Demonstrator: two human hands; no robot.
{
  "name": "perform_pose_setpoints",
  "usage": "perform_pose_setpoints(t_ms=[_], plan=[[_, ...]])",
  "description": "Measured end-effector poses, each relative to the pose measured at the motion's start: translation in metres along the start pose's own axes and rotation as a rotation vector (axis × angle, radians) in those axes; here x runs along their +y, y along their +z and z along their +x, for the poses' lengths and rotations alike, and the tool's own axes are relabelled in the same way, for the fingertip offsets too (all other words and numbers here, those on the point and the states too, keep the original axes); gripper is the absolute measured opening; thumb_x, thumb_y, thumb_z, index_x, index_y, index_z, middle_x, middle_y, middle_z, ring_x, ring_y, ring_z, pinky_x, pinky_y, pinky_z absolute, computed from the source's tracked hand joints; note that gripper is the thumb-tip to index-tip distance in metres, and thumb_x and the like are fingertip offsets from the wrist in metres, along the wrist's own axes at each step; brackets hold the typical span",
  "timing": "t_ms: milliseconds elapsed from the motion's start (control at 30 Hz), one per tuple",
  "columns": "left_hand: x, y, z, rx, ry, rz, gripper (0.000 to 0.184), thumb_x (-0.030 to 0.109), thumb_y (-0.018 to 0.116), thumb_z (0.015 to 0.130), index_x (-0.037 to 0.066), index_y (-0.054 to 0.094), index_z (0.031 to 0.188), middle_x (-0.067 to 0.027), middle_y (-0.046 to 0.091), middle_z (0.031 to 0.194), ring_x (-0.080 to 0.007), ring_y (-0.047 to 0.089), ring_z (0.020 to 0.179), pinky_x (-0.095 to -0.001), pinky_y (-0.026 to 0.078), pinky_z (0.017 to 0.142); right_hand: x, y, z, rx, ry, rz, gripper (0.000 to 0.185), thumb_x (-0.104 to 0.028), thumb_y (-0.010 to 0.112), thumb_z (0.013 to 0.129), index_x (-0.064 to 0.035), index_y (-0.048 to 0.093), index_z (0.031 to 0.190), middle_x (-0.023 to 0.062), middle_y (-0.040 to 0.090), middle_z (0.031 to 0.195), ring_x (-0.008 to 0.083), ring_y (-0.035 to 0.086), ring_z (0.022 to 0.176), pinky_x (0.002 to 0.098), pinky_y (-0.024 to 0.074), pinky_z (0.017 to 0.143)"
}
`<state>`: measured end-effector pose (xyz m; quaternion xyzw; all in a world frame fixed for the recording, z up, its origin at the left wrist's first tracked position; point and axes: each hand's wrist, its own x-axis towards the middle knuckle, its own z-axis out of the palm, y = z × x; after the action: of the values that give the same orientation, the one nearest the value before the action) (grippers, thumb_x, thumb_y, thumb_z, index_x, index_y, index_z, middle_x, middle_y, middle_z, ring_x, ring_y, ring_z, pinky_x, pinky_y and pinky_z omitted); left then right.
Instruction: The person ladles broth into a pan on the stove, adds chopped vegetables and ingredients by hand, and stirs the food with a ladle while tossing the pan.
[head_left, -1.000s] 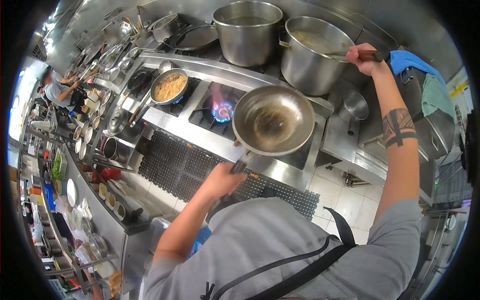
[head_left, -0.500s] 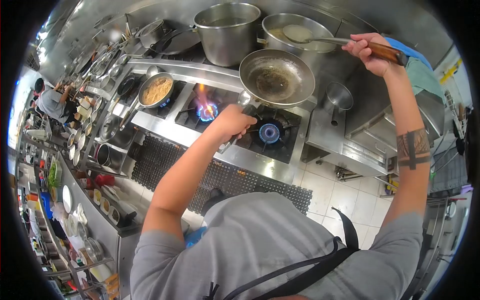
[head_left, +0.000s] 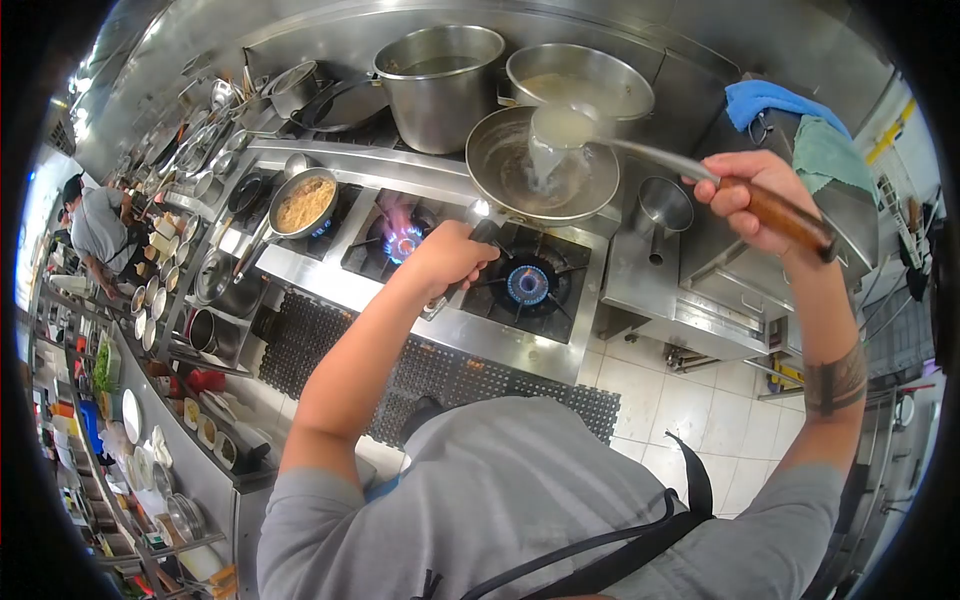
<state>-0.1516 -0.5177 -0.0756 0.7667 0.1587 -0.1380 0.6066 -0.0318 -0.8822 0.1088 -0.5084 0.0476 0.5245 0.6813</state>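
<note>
My left hand [head_left: 455,255] is closed around the dark handle of a frying pan [head_left: 600,185], held tilted behind the lit front burner [head_left: 528,285]. My right hand [head_left: 752,198] grips the wooden handle of a ladle [head_left: 655,155]. The ladle's bowl is tipped over the pan, and a stream of cloudy, pale liquid runs from it onto the pan's surface. Just behind the pan stands a wide pot [head_left: 580,75] with pale liquid inside.
A tall stockpot [head_left: 440,105] stands left of the wide pot. Flames rise from a second burner [head_left: 403,244]. Another pan [head_left: 305,203] holds crumbly brown food. A small saucepan [head_left: 665,208] and cloths [head_left: 785,105] lie to the right. Another person [head_left: 100,225] works at far left.
The ladle has moved from above the wide pot, forward and down over the pan, and tipped so its liquid pours. My left hand still holds the pan's handle.
</note>
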Motion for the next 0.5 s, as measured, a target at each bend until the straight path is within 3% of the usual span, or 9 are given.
perform_pose_setpoints(t_ms=[100,133,233,267,300,367,400,500], plan=[[-0.002,0.002,0.001,-0.004,-0.003,-0.004,0.02,0.009,0.073,0.085,-0.004,0.058,0.083,-0.0084,0.061,0.071,-0.0151,0.059,0.056,-0.0311,0.043,0.045,0.041,0.031,-0.006,0.339,-0.351,-0.486,0.024,-0.018,0.059,0.1,0.0012,0.059,0.086,0.004,0.06,0.068,0.0122,0.058,0.05,0.0283,0.0505,0.041],[-0.003,0.002,0.002,-0.008,-0.003,-0.008,0.02,0.009,0.073,0.085,-0.004,0.058,0.083,-0.0085,0.061,0.071,-0.0152,0.059,0.056,-0.0309,0.043,0.045,0.056,0.03,-0.005,0.331,-0.458,-0.532,0.021,-0.016,0.061,0.097,0.0001,0.06,0.083,0.0028,0.058,0.068,0.0093,0.055,0.051,0.0269,0.0478,0.041],[-0.009,0.005,0.005,0.0,-0.006,-0.042,0.02,0.008,0.072,0.085,-0.005,0.058,0.084,-0.0086,0.061,0.071,-0.0149,0.058,0.056,-0.0308,0.044,0.045,0.073,0.028,-0.004,0.404,-0.361,-0.704,0.014,-0.009,0.061,0.094,-0.0002,0.06,0.084,0.0023,0.057,0.067,0.0096,0.055,0.047,0.0281,0.0469,0.039],[-0.009,0.005,0.005,0.004,-0.002,-0.045,0.02,0.008,0.072,0.085,-0.005,0.058,0.084,-0.0086,0.061,0.071,-0.0149,0.058,0.056,-0.0308,0.044,0.045,0.079,0.029,-0.006,0.449,-0.384,-0.792,0.013,-0.007,0.06,0.094,0.0049,0.064,0.098,0.0024,0.056,0.066,0.0097,0.054,0.045,0.0282,0.0467,0.038],[-0.008,0.005,0.005,0.005,0.01,-0.024,0.02,0.008,0.072,0.085,-0.006,0.058,0.085,-0.0087,0.061,0.072,-0.0147,0.058,0.056,-0.0306,0.044,0.045,0.08,0.031,-0.007,0.448,-0.39,-0.8,0.013,-0.007,0.06,0.094,0.0049,0.064,0.098,0.0024,0.056,0.066,0.0097,0.054,0.045,0.0282,0.0467,0.038],[-0.009,0.006,0.004,0.005,0.029,-0.005,0.02,0.007,0.072,0.084,-0.007,0.059,0.086,-0.0088,0.061,0.072,-0.0146,0.057,0.055,-0.0305,0.044,0.045,0.081,0.033,-0.009,0.585,-0.481,-0.979,0.031,-0.007,0.06,0.094,0.0069,0.063,0.122,0.0029,0.056,0.066,0.0092,0.053,0.045,0.0283,0.0476,0.04],[-0.008,0.007,0.004,0.027,0.022,-0.009,0.018,0.007,0.073,0.084,-0.005,0.06,0.082,-0.0083,0.061,0.069,-0.0148,0.057,0.055,-0.0308,0.044,0.046,0.073,0.021,-0.003,0.574,-0.502,-1.028,0.049,-0.009,0.062,0.093,0.0047,0.056,0.139,0.0047,0.058,0.07,0.0087,0.053,0.045,0.0284,0.0467,0.041],[-0.006,0.008,0.003,0.061,0.024,-0.006,0.019,0.008,0.074,0.084,-0.003,0.06,0.076,-0.0082,0.06,0.066,-0.0161,0.057,0.053,-0.032,0.044,0.047,0.034,0.007,0.029,0.711,-0.503,-1.266,0.056,-0.005,0.06,0.092,0.0038,0.049,0.146,0.0101,0.062,0.075,0.0134,0.059,0.049,0.031,0.0485,0.041]])
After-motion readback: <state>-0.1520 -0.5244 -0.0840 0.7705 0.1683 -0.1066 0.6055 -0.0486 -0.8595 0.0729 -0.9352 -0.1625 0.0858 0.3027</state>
